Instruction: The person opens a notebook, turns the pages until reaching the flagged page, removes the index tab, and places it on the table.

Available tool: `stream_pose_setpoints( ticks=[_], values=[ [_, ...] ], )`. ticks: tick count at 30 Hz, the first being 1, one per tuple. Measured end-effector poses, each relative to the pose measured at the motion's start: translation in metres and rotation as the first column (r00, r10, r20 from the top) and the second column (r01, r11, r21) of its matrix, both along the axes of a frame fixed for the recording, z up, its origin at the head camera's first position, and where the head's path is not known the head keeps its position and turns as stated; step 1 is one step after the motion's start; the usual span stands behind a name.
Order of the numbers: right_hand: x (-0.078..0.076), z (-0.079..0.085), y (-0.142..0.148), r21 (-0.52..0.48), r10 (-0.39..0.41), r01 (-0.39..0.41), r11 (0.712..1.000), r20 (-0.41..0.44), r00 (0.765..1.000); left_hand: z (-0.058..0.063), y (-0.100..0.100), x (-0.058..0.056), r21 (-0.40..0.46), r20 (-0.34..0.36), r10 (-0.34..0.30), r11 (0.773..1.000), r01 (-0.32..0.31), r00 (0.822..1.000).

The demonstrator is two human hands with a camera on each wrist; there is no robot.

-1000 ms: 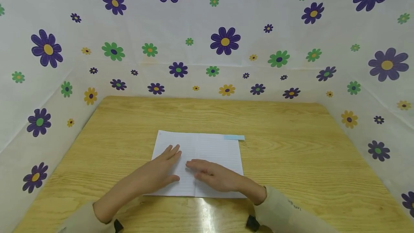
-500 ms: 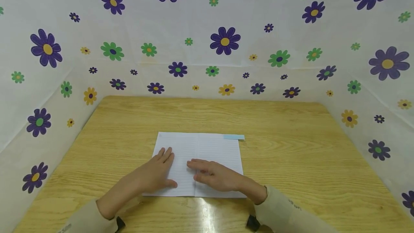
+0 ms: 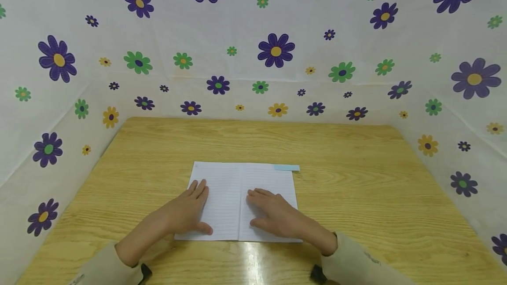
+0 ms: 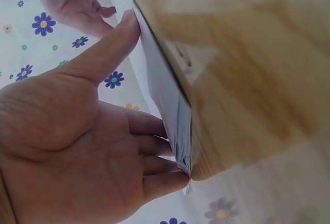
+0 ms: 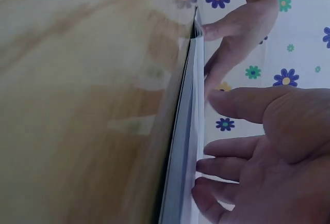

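An open notebook [image 3: 225, 175] with lined white pages lies on the wooden table. My left hand [image 3: 184, 210] rests on its left page, fingers extended and thumb spread toward the fold. On the right page is my right hand [image 3: 277, 214], its fingers fairly straight and pointing left, fingertips on the paper. The left wrist view shows the left fingers [image 4: 154, 152] against the page near the notebook's edge. In the right wrist view, the right fingertips [image 5: 203, 167] meet the page surface. A light blue strip [image 3: 287, 168] lies at the top right corner, sticking out past the page.
The wooden table [image 3: 356, 179] extends beyond the notebook on all sides. A white cloth [image 3: 237, 21] with purple, green and yellow flowers surrounds its back and sides. Light reflects off the table's front [image 3: 253, 261].
My left hand has slid leftward and slightly nearer across the left page. The right hand has moved from the fold rightward onto the right page. The notebook has stayed in place.
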State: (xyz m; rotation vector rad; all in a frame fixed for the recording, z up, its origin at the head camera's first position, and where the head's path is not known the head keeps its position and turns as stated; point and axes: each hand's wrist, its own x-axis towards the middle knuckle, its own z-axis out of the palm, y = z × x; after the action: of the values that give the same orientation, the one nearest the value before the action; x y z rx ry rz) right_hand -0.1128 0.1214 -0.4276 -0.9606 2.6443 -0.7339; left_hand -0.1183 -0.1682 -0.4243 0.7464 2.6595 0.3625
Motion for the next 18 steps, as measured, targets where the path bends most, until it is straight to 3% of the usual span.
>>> stream_pose_setpoints(
  ticks=[6,18],
  values=[
    [0.003,0.003,0.013,0.129,-0.073,0.086,0.988,-0.103,0.992,0.001,-0.001,0.000,0.005,0.009,-0.002,1.000,0.002,1.000],
    [-0.001,0.004,0.050,0.121,-0.226,0.240,0.963,-0.121,0.967,0.003,0.000,0.001,0.018,0.014,0.001,1.000,-0.001,1.000]
  ],
)
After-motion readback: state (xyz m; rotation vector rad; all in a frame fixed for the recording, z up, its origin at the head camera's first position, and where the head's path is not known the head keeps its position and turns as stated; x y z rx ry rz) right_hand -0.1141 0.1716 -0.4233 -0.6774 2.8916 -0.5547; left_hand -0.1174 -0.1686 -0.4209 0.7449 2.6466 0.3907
